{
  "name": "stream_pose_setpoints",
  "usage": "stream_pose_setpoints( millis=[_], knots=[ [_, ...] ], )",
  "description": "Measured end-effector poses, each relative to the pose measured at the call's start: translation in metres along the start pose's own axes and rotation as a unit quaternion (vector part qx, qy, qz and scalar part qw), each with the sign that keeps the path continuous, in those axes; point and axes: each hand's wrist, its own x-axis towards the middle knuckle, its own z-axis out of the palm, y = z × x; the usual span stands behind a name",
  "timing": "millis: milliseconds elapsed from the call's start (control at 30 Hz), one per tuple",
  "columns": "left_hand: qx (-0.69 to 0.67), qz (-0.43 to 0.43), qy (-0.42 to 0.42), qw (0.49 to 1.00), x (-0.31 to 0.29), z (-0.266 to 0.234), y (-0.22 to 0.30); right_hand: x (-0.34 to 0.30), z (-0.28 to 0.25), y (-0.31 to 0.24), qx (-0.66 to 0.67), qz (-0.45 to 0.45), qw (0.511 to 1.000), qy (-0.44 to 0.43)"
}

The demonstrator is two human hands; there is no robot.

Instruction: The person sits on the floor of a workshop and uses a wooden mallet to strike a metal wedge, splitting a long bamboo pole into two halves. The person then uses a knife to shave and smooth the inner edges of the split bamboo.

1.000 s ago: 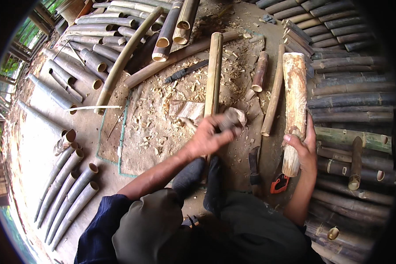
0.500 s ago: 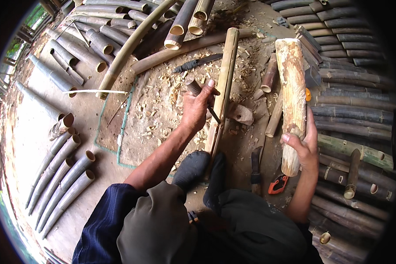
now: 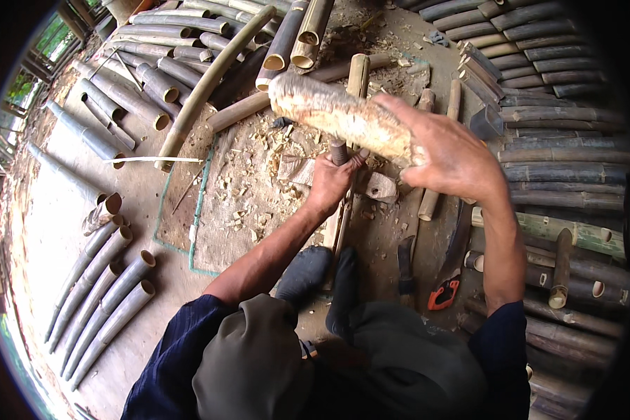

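My left hand [image 3: 329, 185] is closed round a chisel [image 3: 339, 152], its handle top sticking up above my fist; the blade is hidden. Under that hand runs a long split bamboo pole [image 3: 358, 72], its near end between my dark-socked feet [image 3: 305, 271]. My right hand [image 3: 458, 152] grips one end of a thick, pale wooden club [image 3: 343, 119], slightly blurred. The club lies across the view just beyond the chisel handle and covers part of the pole; whether it touches the handle I cannot tell. A wooden block with a hole [image 3: 379, 187] lies beneath the pole.
Several bamboo tubes [image 3: 112, 297] lie at the left, with more heaped at the far left. Stacked bamboo [image 3: 567, 173] lines the right side. An orange-handled saw [image 3: 444, 294] and a dark-handled blade [image 3: 406, 264] rest near my right foot. Wood chips [image 3: 248, 178] litter the floor.
My right hand has swung the club from upright at the right to lying across the middle, near the chisel. My left hand and chisel have shifted slightly right; the chisel stands more upright.
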Motion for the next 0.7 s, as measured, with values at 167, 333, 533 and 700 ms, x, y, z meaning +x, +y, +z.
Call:
stream_pose_setpoints(
  millis=[167, 333, 533, 700],
  knots=[
    [0.034, -0.082, -0.106, 0.99, 0.017, -0.011, 0.01, 0.004, -0.014, 0.004, 0.194, -0.074, 0.943, 0.26],
    [0.078, -0.032, -0.095, 0.992, 0.03, -0.022, -0.005, 0.013, 0.009, -0.002, 0.074, 0.062, 0.994, -0.057],
    [0.148, -0.104, -0.076, 0.981, 0.016, -0.007, 0.015, 0.001, -0.015, 0.029, 0.2, -0.049, 0.964, 0.166],
    [0.154, -0.093, -0.082, 0.98, 0.016, -0.002, 0.011, 0.0, -0.013, 0.021, 0.303, -0.132, 0.865, 0.378]
  ],
)
